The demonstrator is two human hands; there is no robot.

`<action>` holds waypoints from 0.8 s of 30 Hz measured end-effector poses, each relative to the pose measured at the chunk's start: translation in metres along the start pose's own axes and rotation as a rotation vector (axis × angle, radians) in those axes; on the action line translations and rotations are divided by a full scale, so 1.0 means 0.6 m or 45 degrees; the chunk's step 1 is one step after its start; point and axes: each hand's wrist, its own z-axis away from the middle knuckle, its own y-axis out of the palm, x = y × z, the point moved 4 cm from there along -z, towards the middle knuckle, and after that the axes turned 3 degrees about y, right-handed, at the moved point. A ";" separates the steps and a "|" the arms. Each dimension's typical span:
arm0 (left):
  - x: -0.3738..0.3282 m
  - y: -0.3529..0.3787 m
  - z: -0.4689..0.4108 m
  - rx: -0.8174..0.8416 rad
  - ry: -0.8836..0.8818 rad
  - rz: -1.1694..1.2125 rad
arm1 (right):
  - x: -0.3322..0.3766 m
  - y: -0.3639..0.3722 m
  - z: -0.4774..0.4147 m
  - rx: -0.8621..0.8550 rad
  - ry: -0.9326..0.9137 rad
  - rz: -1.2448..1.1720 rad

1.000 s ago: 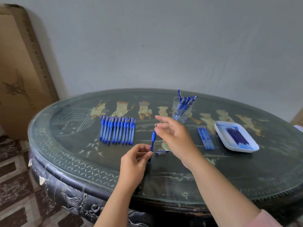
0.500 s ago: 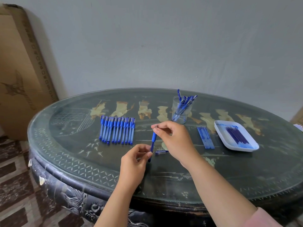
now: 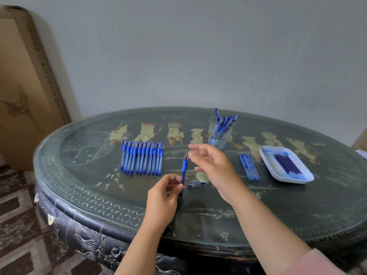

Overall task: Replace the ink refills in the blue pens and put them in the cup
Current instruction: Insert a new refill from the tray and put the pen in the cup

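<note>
Two hands apart, left hand (image 3: 161, 197) pinching upright blue pen (image 3: 184, 169), right hand (image 3: 215, 167) spread.

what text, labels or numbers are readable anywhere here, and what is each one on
Nothing here can be read.
Tall brown cardboard box, dark print running down its edge: too blurred to read.
Row of blue pens and the blue pen in the left hand: any barrel print is too small to see.
Clear glass cup and white rectangular tray: no text visible.
</note>
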 end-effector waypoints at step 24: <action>0.000 0.001 -0.008 0.193 -0.048 0.245 | -0.016 -0.045 -0.031 -0.130 0.252 -0.421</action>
